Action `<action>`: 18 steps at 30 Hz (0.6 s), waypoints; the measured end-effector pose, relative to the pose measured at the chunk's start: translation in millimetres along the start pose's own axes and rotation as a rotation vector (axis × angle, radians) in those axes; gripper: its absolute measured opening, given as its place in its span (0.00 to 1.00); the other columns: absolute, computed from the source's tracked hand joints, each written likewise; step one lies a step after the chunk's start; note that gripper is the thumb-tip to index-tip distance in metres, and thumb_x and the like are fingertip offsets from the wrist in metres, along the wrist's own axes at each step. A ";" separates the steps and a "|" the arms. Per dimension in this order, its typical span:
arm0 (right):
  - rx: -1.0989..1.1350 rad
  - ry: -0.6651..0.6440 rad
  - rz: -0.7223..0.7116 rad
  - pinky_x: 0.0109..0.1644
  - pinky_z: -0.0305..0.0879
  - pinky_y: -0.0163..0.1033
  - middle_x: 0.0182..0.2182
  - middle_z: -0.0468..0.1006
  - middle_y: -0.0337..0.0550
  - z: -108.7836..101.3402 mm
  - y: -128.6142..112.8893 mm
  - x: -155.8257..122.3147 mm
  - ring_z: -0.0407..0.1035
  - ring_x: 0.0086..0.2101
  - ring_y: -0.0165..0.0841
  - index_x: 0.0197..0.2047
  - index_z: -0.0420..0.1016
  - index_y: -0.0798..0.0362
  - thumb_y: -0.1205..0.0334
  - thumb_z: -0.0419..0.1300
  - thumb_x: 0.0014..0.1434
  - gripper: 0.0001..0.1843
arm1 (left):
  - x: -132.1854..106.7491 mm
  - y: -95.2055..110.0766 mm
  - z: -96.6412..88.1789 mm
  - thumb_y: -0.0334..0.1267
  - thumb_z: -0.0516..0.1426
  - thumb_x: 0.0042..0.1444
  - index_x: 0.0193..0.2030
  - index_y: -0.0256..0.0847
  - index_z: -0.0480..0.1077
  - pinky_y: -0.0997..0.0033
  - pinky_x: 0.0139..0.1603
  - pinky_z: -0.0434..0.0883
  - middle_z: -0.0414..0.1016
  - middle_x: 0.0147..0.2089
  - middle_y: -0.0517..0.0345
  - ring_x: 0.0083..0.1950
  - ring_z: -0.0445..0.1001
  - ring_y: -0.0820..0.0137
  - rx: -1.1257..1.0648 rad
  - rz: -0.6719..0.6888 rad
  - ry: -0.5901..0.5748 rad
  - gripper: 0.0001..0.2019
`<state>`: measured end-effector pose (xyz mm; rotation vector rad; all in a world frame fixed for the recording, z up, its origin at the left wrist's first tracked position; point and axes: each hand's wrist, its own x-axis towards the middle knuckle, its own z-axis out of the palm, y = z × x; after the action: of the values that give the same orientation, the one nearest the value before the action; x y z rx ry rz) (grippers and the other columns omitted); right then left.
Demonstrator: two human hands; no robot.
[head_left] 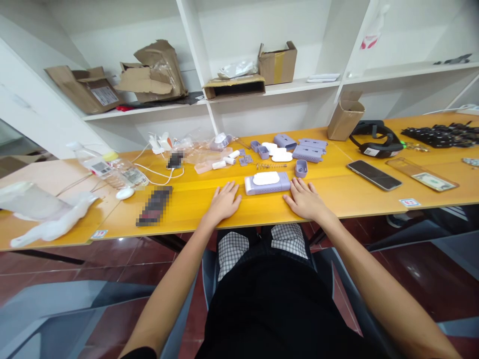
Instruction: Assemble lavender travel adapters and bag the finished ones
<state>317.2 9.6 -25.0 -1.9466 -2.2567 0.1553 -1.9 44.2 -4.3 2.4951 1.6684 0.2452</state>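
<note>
Left hand (224, 202), right (304, 200) flat, flanking probable case (267, 183)

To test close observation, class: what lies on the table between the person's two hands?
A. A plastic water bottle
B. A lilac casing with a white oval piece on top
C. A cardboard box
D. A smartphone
B. The lilac plastic casing, topped by a white oval piece, lies on the yellow tabletop between the left hand and the right hand.

One left hand (224, 202), one right hand (305, 200), one phone (374, 175) at three o'clock, one headset (376, 139) at two o'clock, one bottle (108, 169) at ten o'clock, four cardboard boxes (277, 64) at eleven o'clock.
</note>
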 end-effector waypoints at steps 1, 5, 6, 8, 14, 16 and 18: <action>0.001 0.002 0.002 0.81 0.42 0.66 0.80 0.52 0.62 -0.5 -0.6 -0.2 0.44 0.79 0.55 0.80 0.55 0.66 0.43 0.40 0.75 0.43 | 0.5 -1.7 -1.9 0.47 0.48 0.74 0.77 0.40 0.63 0.35 0.82 0.51 0.56 0.82 0.41 0.84 0.54 0.50 -0.009 0.006 -0.001 0.29; 0.013 0.017 -0.004 0.80 0.42 0.67 0.80 0.53 0.62 -0.5 -1.0 -0.6 0.45 0.79 0.55 0.80 0.56 0.64 0.44 0.41 0.75 0.42 | 2.7 -8.9 -14.6 0.48 0.54 0.70 0.69 0.39 0.73 0.39 0.78 0.62 0.70 0.75 0.39 0.76 0.68 0.47 -0.051 0.057 0.033 0.26; 0.023 0.024 -0.008 0.80 0.42 0.67 0.79 0.54 0.62 -0.3 -0.6 -0.6 0.45 0.79 0.56 0.80 0.56 0.65 0.44 0.41 0.75 0.42 | 3.1 -10.6 -18.9 0.48 0.55 0.70 0.66 0.41 0.75 0.40 0.75 0.67 0.75 0.70 0.40 0.72 0.73 0.48 -0.076 0.075 0.064 0.24; 0.059 0.058 -0.021 0.79 0.44 0.68 0.79 0.56 0.64 -0.6 0.6 -0.9 0.47 0.78 0.58 0.81 0.53 0.65 0.44 0.44 0.74 0.43 | 4.2 -13.9 -28.1 0.47 0.56 0.69 0.61 0.43 0.78 0.43 0.71 0.72 0.81 0.63 0.43 0.65 0.79 0.50 -0.127 0.111 0.167 0.20; 0.141 0.177 -0.097 0.75 0.51 0.75 0.81 0.52 0.55 -5.0 1.1 -4.8 0.54 0.76 0.61 0.83 0.48 0.49 0.49 0.51 0.73 0.40 | 25.9 -28.6 -44.4 0.36 0.60 0.63 0.67 0.42 0.72 0.40 0.73 0.66 0.69 0.72 0.41 0.71 0.68 0.45 0.046 0.061 0.477 0.25; 0.140 0.188 -0.120 0.74 0.52 0.77 0.81 0.53 0.54 -5.6 0.5 -6.1 0.55 0.75 0.61 0.82 0.54 0.46 0.51 0.52 0.73 0.37 | 41.9 -36.9 -43.8 0.34 0.62 0.61 0.69 0.43 0.71 0.35 0.73 0.63 0.66 0.74 0.39 0.73 0.63 0.40 0.164 0.003 0.460 0.28; 0.163 0.217 -0.137 0.73 0.53 0.78 0.80 0.56 0.55 -5.2 0.5 -6.9 0.57 0.74 0.61 0.79 0.60 0.45 0.52 0.54 0.72 0.34 | 58.5 -46.3 -41.2 0.33 0.62 0.60 0.68 0.44 0.73 0.33 0.71 0.62 0.64 0.76 0.39 0.75 0.60 0.37 0.243 0.004 0.418 0.27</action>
<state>319.7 2.7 -20.3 -1.6372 -2.1533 0.1017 -30.3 116.6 30.5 2.7698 1.9453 0.6403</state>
